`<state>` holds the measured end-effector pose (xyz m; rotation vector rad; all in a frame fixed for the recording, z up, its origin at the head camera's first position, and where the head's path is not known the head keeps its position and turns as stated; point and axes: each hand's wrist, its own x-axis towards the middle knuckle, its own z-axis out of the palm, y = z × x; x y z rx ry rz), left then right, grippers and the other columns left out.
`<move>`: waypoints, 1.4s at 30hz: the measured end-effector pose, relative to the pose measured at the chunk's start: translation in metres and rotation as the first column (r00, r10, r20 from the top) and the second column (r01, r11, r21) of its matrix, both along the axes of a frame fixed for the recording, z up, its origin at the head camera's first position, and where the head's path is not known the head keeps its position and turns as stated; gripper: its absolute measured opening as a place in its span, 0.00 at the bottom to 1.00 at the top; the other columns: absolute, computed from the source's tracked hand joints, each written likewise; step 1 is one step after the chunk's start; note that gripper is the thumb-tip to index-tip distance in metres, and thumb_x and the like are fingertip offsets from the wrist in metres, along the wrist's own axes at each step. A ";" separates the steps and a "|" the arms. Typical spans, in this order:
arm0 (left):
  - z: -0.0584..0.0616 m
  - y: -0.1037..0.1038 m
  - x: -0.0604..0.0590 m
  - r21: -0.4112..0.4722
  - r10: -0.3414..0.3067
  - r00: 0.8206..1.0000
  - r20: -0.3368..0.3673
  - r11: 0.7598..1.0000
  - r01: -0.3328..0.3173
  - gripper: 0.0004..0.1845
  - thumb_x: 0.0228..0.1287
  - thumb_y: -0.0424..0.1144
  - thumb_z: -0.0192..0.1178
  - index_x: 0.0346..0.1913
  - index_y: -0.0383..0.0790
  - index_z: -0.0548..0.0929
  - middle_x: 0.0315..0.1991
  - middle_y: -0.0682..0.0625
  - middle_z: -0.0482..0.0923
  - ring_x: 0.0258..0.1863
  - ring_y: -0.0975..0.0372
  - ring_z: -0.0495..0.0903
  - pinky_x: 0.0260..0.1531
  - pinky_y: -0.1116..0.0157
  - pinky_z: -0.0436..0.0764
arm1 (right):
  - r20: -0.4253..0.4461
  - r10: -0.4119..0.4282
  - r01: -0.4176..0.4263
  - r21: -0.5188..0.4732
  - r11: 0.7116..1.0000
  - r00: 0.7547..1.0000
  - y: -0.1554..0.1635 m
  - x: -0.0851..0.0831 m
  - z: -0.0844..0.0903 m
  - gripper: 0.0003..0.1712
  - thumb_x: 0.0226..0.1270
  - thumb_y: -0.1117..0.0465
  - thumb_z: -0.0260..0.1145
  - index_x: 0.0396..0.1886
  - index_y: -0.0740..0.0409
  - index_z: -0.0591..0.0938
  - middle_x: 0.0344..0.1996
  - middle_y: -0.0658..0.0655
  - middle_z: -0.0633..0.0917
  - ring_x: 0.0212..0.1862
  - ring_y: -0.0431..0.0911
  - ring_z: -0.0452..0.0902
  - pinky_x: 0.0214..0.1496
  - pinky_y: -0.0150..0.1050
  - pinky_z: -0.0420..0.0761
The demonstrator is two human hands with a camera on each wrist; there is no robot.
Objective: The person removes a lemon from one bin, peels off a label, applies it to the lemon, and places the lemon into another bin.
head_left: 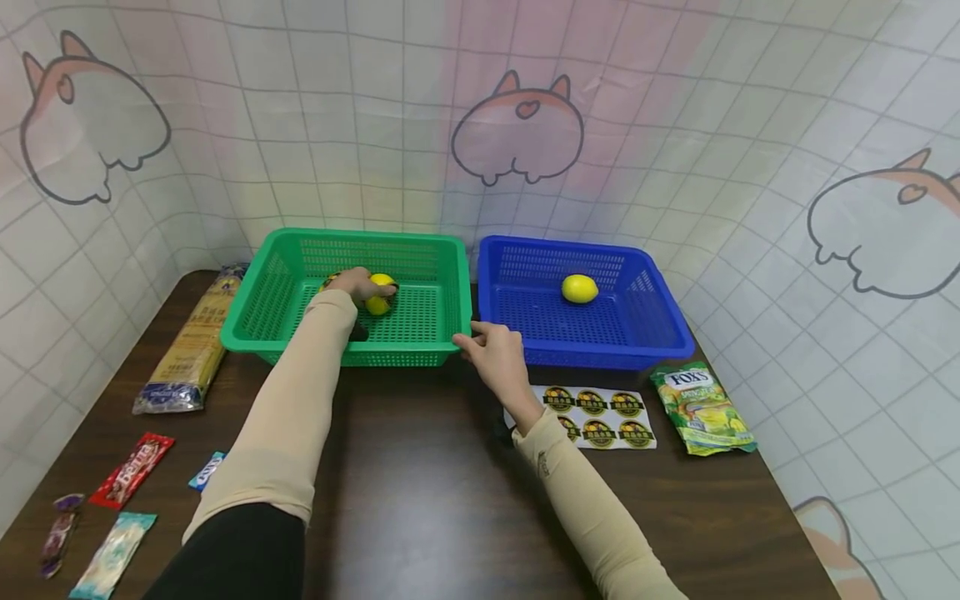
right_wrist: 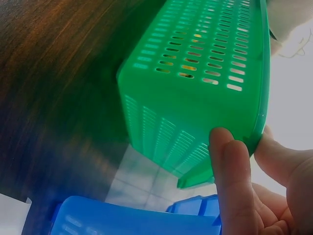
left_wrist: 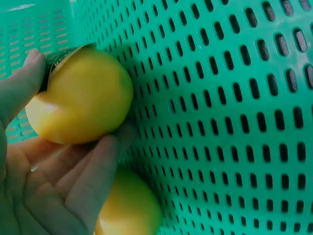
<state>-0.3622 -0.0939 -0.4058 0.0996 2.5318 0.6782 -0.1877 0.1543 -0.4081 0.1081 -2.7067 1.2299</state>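
Lemon (left_wrist: 80, 95) on the floor of the green basket (head_left: 420, 242), grasped by the left hand (head_left: 358, 285) (a second lemon (left_wrist: 129, 205) lies just below it). Right hand (head_left: 491, 354) pinches the basket's near corner rim; keeping that hold steadies the basket for a clean lift.

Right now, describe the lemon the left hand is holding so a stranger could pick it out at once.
On the dark wooden table stand two baskets side by side; look in the green basket on the left. The lemon sits inside it, gripped by the left hand. Unlike the lemon lying alone in the blue basket, fingers wrap it and it carries a dark sticker.
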 end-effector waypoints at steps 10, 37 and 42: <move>0.022 0.001 0.001 -0.134 -0.018 0.999 -0.026 0.991 0.014 0.34 0.73 0.64 0.46 0.56 0.31 0.73 0.35 0.42 0.72 0.25 0.60 0.67 0.27 0.65 0.72 | -0.013 -0.010 0.010 0.032 0.999 1.000 -0.002 0.001 -0.004 0.30 0.68 0.47 0.67 0.61 0.63 0.81 0.29 0.56 0.92 0.29 0.42 0.88 0.37 0.40 0.88; 0.049 0.064 0.157 0.291 -0.198 0.634 -0.747 0.761 0.581 0.16 0.73 0.44 0.58 0.58 0.41 0.81 0.47 0.47 0.88 0.45 0.60 0.86 0.44 0.60 0.87 | -0.067 0.114 -0.091 0.279 0.956 0.991 0.027 0.064 -0.008 0.17 0.67 0.46 0.68 0.49 0.50 0.87 0.36 0.48 0.92 0.34 0.40 0.88 0.34 0.37 0.85; 0.030 0.072 0.174 0.352 -0.233 0.682 -0.693 0.716 0.603 0.14 0.73 0.44 0.58 0.57 0.46 0.82 0.46 0.51 0.88 0.43 0.65 0.85 0.41 0.67 0.86 | -0.017 0.190 -0.176 0.311 0.934 0.982 0.038 0.072 -0.006 0.15 0.65 0.50 0.71 0.45 0.52 0.88 0.34 0.49 0.91 0.33 0.42 0.88 0.33 0.36 0.86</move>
